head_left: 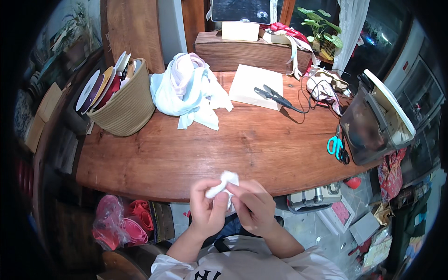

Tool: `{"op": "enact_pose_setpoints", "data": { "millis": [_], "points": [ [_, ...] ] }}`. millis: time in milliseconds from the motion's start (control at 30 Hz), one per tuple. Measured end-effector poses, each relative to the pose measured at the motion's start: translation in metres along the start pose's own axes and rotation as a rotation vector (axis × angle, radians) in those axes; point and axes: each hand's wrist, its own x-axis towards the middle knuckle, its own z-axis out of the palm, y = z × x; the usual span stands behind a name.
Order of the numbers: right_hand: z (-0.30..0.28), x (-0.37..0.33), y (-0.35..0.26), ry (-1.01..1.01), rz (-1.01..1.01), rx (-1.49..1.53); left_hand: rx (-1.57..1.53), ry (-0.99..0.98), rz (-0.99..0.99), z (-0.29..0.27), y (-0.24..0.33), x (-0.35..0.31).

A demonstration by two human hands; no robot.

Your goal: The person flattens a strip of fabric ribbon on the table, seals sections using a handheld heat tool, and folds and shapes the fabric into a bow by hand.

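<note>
Both of my hands meet at the near edge of the wooden table (186,156), closed around a small piece of white cloth (228,178). My left hand (208,207) pinches its left side between thumb and fingers. From the right, my right hand (255,205) grips the cloth with thumb and forefinger. Part of the cloth stands up above my fingertips and a bit hangs below between my hands; the rest is hidden by my fingers. Farther up the table lies a bunched pale blue and white fabric (186,91), apart from my hands.
A woven basket (126,107) of ribbon spools stands at the left. A corded black hair straightener (275,98) lies across a white board (247,84). Turquoise-handled scissors (334,144) lie beside a clear plastic bin (368,135) at the right. A wooden box (233,56) lines the back.
</note>
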Motion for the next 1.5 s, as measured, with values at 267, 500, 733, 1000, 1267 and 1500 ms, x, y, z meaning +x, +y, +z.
{"op": "enact_pose_setpoints", "data": {
  "millis": [267,500,733,1000,1267,1500],
  "points": [
    [-0.01,0.001,-0.008,-0.153,0.029,-0.195,0.652,-0.315,0.543,-0.008,0.02,0.019],
    [-0.011,0.004,-0.007,-0.207,0.145,-0.051,0.723,-0.17,0.257,-0.014,0.023,0.02],
    [-0.008,-0.001,0.006,-0.178,0.185,0.051,0.063,-0.125,-0.341,-0.025,0.009,0.012],
    [-0.005,-0.005,0.012,-0.054,0.814,0.829,-0.303,-0.131,-0.411,-0.034,-0.012,0.016],
    [-0.01,0.005,0.025,-0.071,0.876,1.015,-0.09,-0.083,-0.276,-0.027,-0.016,0.016],
    [-0.017,0.001,0.038,-0.157,0.845,1.06,-0.189,-0.275,-0.414,-0.033,-0.006,0.027]
  ]
}}
